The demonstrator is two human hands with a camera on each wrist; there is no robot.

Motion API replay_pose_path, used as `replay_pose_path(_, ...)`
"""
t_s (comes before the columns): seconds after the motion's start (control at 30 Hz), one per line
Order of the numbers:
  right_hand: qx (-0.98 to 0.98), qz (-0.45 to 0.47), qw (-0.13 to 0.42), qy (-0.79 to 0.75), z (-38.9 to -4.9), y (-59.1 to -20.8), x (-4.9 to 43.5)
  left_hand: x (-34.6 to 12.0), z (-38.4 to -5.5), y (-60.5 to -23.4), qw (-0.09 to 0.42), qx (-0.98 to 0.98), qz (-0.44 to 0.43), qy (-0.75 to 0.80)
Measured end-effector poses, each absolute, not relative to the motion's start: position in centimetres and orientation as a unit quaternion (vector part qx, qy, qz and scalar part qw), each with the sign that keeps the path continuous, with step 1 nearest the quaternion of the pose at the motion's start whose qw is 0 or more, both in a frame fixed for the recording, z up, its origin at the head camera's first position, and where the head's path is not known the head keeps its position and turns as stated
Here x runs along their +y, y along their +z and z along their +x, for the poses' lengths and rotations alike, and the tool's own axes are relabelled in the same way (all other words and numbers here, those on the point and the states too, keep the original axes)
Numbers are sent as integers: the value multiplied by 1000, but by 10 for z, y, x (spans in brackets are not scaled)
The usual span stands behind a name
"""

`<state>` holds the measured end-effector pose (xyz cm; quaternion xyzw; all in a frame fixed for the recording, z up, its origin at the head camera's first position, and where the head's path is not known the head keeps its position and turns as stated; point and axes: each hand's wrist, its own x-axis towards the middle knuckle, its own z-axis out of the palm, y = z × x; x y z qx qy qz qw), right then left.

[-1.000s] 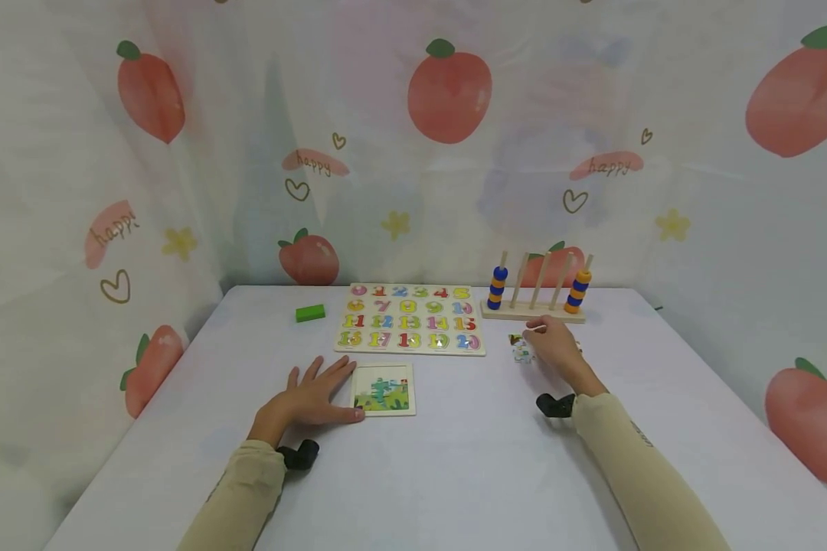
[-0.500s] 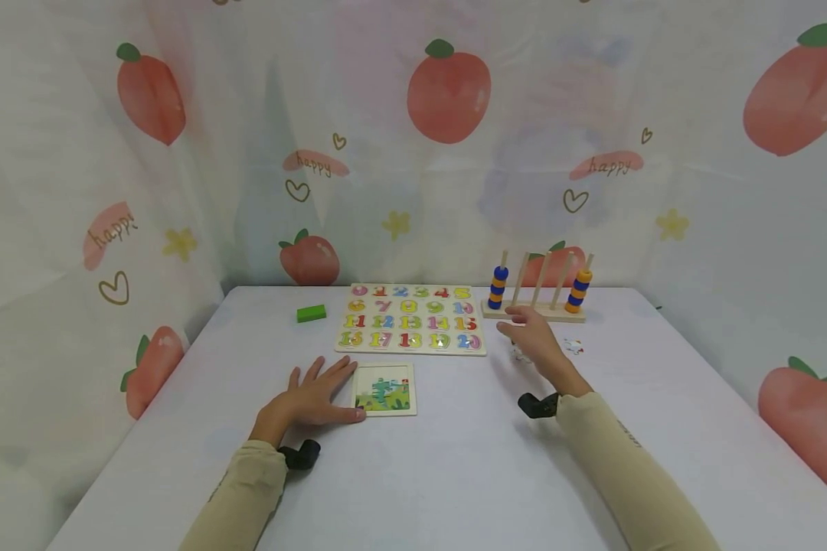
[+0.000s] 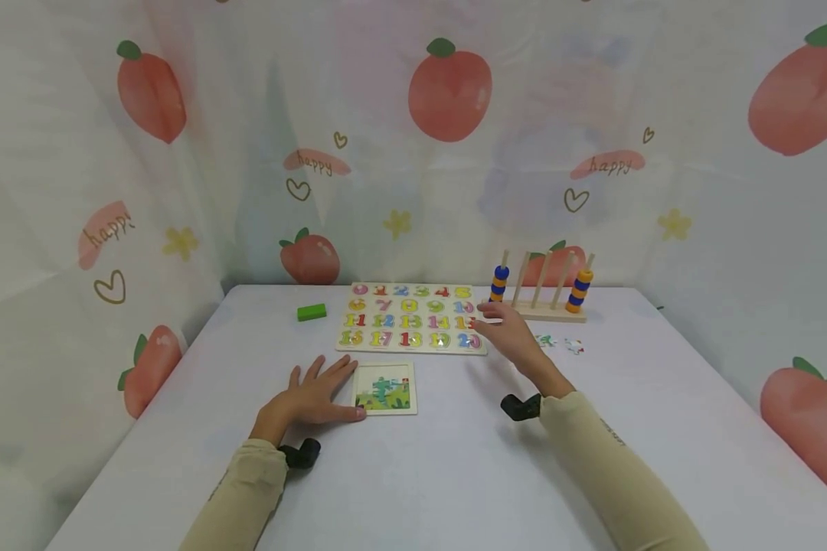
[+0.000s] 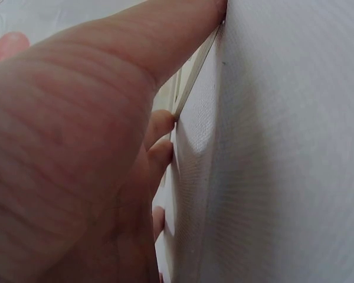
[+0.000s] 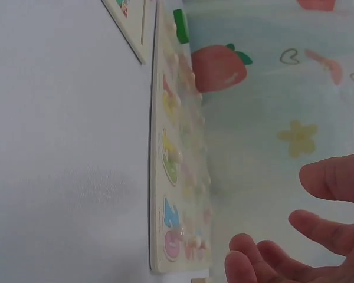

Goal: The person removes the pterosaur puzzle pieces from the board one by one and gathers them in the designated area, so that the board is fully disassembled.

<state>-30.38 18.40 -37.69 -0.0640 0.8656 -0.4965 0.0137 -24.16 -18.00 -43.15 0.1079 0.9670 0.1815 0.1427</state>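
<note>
My left hand [image 3: 310, 398] rests on the table with fingers spread. Its thumb and index fingertip touch the left side of a small square jigsaw puzzle tray [image 3: 414, 389], partly filled with green and teal pieces [image 3: 386, 394]. In the left wrist view the thumb [image 4: 183, 29] reaches the tray's edge. My right hand [image 3: 517, 342] hovers by the right edge of a number peg puzzle [image 3: 423, 314]. Its fingers are apart, and the right wrist view shows nothing between thumb [image 5: 330, 178] and fingers. Loose jigsaw pieces [image 3: 574, 347] lie right of that hand; others may be hidden beneath it.
A wooden bead counting rack [image 3: 544, 311] with upright pegs stands behind the right hand, blue and orange beads on its end pegs. A green block [image 3: 312, 312] lies left of the number puzzle. Printed fabric [image 3: 448, 207] hangs behind the table.
My right hand has lifted away from the loose jigsaw pieces and moved left towards the number puzzle, uncovering pieces on the table. The left hand and the tray have stayed put.
</note>
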Motion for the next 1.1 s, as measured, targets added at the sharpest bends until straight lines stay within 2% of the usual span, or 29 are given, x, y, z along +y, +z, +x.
replay_pose_path(0.33,862,-113,15,-493,-297,-376,152,-178,-240,-422,142,968,108,175)
replay_pose_path(0.83,863,-164,54,-475,-279,-373,110,-181,-246,-437,135,967,112,186)
replay_pose_path(1.1,863,-193,58,-464,-273,-378,97,-181,-245,-437,140,967,115,182)
